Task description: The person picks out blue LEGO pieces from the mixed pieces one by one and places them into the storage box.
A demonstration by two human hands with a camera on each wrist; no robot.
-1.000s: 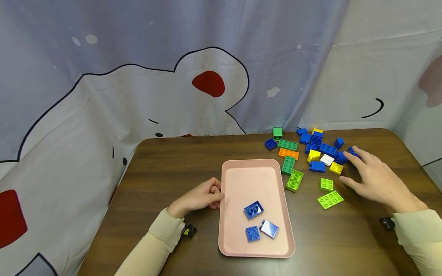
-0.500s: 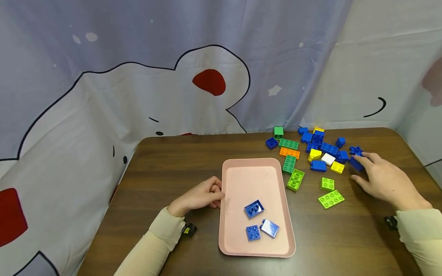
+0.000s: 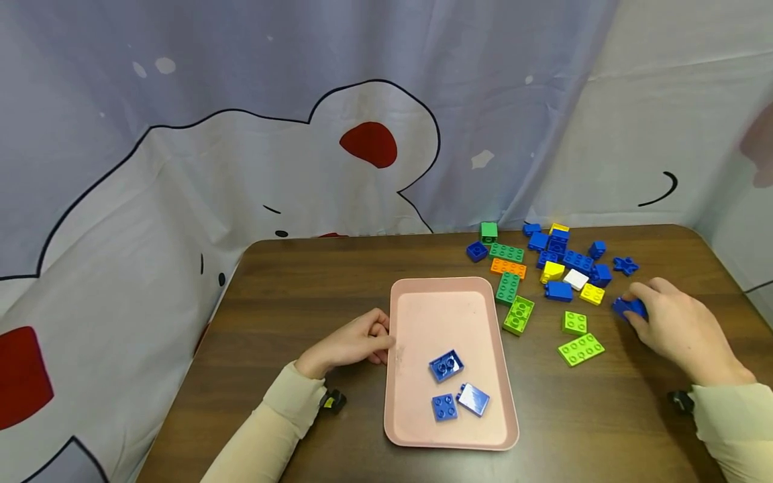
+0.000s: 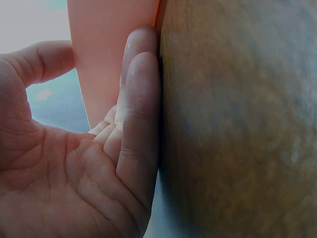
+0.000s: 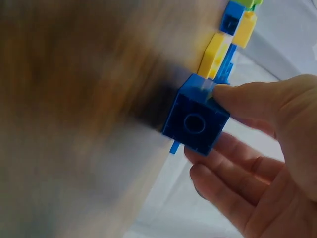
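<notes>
Three blue pieces (image 3: pixel 445 407) sit in the near half of the pink tray (image 3: pixel 441 308). Left hand (image 3: pixel 351 343) grips the tray's left edge, thumb at rim, fingers against outer wall; probably to steady it. Right hand (image 3: pixel 685 329) pinches a blue brick (image 3: pixel 625 308) between thumb and fingers, right of the lime bricks (image 3: pixel 581 349). Sides held, so the end face is uncovered. Can't tell if it's off the table. Brick: dark blue, square end, round ring in it. Blue star piece (image 3: pixel 625 265) just beyond.

blue block (image 5: pixel 195 121): smooth plastic | tray (image 3: pixel 443 312): plastic | table (image 3: pixel 308 278): wood-grain, satin
</notes>
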